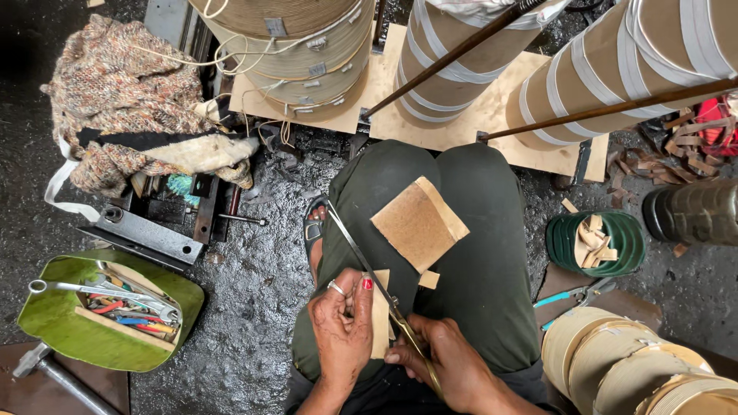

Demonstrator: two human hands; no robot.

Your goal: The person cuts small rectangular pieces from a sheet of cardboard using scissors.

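Note:
My left hand (340, 327) pinches a small tan strip of brown paper (380, 323) over my lap. My right hand (446, 361) grips the brass handles of long scissors (361, 257), whose blades point up and left across my left knee, with the strip held against them. A larger square stack of brown paper sheets (419, 223) rests on my dark green trousers, with a small offcut (429, 280) just below it.
Large wound paper-tape coils (307, 54) stand on plywood boards ahead, with two metal rods crossing. A green tub of tools (108, 311) and a hammer (46, 365) lie left, a knitted cloth at upper left. Green stacked bowls with scraps (596, 242), pliers (573, 294) and tape rolls (623, 361) lie right.

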